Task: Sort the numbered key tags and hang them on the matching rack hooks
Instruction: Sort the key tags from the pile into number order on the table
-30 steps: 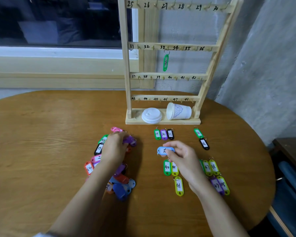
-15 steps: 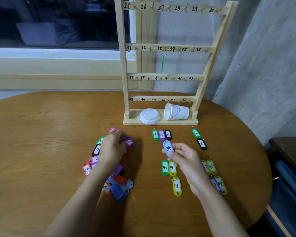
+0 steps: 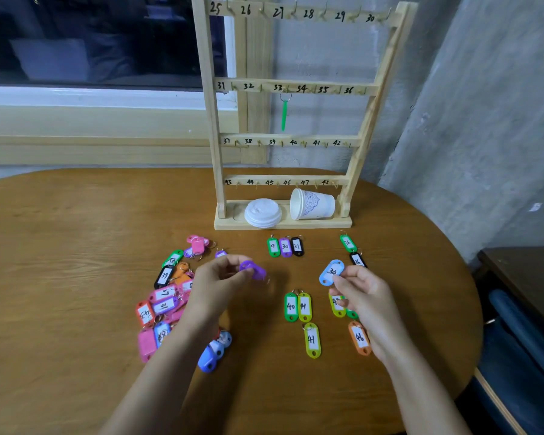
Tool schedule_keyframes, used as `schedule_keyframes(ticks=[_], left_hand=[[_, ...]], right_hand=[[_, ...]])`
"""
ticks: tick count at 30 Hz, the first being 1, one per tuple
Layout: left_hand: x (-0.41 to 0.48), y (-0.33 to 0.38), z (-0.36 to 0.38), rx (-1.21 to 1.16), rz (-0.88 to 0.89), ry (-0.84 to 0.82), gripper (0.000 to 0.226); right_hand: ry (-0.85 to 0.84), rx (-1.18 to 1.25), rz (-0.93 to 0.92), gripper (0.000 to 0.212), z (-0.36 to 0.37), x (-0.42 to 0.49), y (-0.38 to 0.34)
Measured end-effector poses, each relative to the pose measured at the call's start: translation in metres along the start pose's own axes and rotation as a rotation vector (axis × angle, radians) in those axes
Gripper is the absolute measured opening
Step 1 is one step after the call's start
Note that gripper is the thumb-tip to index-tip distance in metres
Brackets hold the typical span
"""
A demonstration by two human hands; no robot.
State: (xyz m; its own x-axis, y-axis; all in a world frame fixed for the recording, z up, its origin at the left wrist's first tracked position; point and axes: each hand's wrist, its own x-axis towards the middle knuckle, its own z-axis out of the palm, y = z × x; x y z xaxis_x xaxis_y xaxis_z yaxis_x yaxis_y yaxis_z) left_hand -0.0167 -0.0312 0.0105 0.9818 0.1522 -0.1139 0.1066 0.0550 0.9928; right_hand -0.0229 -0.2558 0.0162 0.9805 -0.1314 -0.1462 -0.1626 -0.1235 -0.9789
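Counter (image 3: 76, 246): brown wood grain, curved edge. Wooden rack (image 3: 283, 223) stands on its base at the far side. Left of centre lies a loose heap of tags (image 3: 167, 299), overlapping, mixed colours, with blue tags (image 3: 212, 356) at its near edge. Just before the rack base is a row of 3, side by side: green tag (image 3: 273, 247) (number unclear), purple 30 (image 3: 285, 247), black 31 (image 3: 297, 246). To the right: green 26 (image 3: 347, 243), with black 36 (image 3: 357, 260) just nearer. Nearer centre: green 40 (image 3: 291, 307) and yellow 41 (image 3: 304, 307), touching. A second yellow 41 (image 3: 312, 340) lies just below them, orange 46 (image 3: 359, 338) to its right.

Plain indoor room; round wooden table (image 3: 76, 246), dark window (image 3: 91, 42), bare concrete wall (image 3: 484, 120).
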Motion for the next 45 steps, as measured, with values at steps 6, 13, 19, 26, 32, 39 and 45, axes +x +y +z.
schedule_keyframes(ticks=[6, 13, 19, 26, 32, 39, 45], left_hand=[[-0.003, -0.005, 0.007, -0.028, -0.06, 0.012, 0.015], [0.003, -0.006, 0.01, -0.005, -0.069, 0.012, 0.015], [0.006, -0.005, 0.011, 0.012, -0.058, 0.013, 0.016], [0.01, -0.007, 0.006, 0.015, -0.07, 0.009, 0.017], [0.009, -0.006, 0.009, -0.008, -0.064, 0.003, 0.016], [0.006, -0.008, 0.004, -0.001, -0.046, 0.007, 0.017], [0.004, -0.003, 0.006, -0.04, -0.042, 0.026, 0.017]], right_hand=[[0.023, -0.155, -0.051, 0.005, -0.008, 0.017, -0.002], [0.083, -0.469, -0.147, 0.004, -0.009, 0.087, -0.014], [0.055, -0.759, -0.075, 0.006, 0.007, 0.127, -0.013], [0.07, -0.943, -0.07, 0.01, 0.012, 0.133, -0.011], [0.05, -0.95, -0.093, 0.015, 0.013, 0.133, -0.009], [0.064, -0.966, -0.095, 0.016, 0.011, 0.133, -0.007], [0.041, -0.781, -0.201, 0.014, 0.011, 0.11, -0.024]])
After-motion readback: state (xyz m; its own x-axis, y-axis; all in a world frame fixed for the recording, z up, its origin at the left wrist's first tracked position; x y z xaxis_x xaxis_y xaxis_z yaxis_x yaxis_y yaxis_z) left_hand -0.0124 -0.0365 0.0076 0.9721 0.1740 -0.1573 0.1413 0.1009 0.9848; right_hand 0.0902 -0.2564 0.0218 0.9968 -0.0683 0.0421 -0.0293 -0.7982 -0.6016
